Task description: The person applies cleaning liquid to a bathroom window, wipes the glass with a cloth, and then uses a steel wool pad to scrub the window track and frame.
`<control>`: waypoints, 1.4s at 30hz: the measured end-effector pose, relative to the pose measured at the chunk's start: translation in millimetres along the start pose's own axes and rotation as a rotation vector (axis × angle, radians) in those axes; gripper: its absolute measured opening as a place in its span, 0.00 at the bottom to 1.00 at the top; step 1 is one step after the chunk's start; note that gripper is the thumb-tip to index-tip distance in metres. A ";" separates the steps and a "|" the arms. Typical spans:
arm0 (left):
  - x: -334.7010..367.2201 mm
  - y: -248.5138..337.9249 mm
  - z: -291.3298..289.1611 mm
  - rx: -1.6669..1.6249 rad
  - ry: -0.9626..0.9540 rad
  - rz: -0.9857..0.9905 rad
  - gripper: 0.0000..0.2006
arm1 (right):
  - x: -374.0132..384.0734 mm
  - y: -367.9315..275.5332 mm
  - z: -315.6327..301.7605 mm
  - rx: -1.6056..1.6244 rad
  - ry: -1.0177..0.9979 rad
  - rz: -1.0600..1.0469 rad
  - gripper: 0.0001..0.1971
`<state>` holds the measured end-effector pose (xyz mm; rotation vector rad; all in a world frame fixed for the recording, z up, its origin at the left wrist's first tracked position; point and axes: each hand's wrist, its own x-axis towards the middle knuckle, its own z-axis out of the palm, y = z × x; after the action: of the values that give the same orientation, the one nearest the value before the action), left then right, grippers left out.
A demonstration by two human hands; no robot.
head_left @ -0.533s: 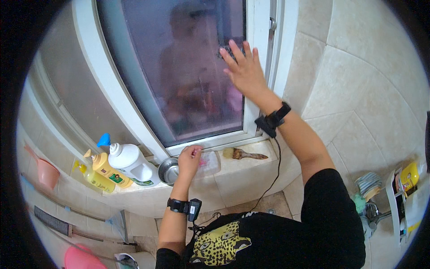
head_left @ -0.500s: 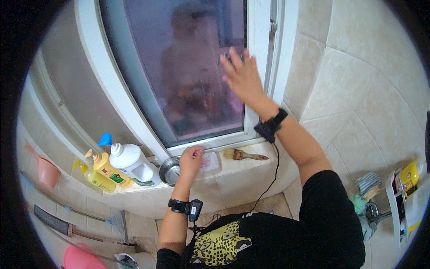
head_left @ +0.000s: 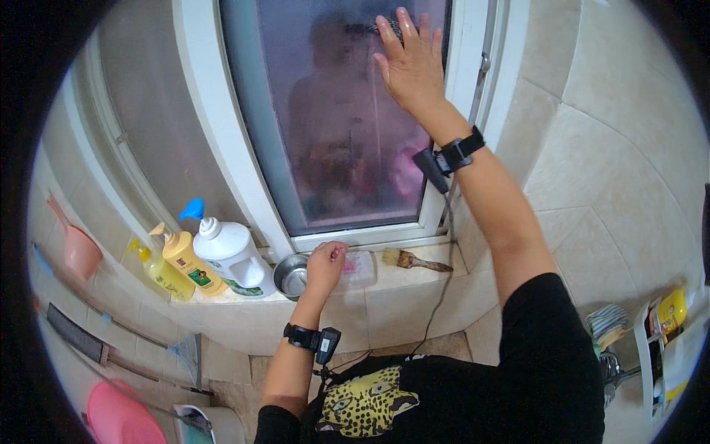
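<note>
My right hand [head_left: 414,68] is raised high against the window glass [head_left: 344,133], its fingers spread and laid toward the pane. A dark, speckled patch shows on the glass around the fingertips. Over the tiled ledge, my left hand [head_left: 325,268] is closed, its fingers curled; what they hold, if anything, is hidden. It hovers between a round metal bowl [head_left: 288,278] and a clear plastic box [head_left: 360,269] with something pink in it. To the right of the box lies a brush [head_left: 416,260] with pale bristles and a wooden handle.
Left on the ledge [head_left: 414,285] stand a white jug with a blue pump [head_left: 228,255], a yellow pump bottle [head_left: 191,263] and a clear yellow bottle [head_left: 167,275]. A pink dipper [head_left: 80,251] hangs at the left wall. A rack [head_left: 654,355] with bottles is at the right.
My right hand has moved up the glass, its fingers still spread. My left hand stays closed over the ledge by the metal bowl. The whole view has shifted slightly.
</note>
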<state>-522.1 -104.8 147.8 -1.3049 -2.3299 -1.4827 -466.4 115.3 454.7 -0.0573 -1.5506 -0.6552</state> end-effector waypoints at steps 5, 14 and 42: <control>-1.5 -11.1 -25.6 0.010 0.059 -0.075 0.07 | -111.9 -107.8 -3.4 0.463 -0.475 -0.388 0.25; -12.4 -14.7 -51.7 0.017 0.114 -0.147 0.08 | -89.6 -79.9 -24.6 0.458 -0.687 -0.585 0.26; 6.4 9.9 -56.8 0.165 0.128 0.068 0.11 | 68.8 -94.0 34.5 0.529 -0.291 -0.866 0.24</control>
<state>-539.0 -143.4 187.7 -1.1980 -2.2497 -1.2835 -544.7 28.0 486.3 1.0016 -1.9775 -0.8968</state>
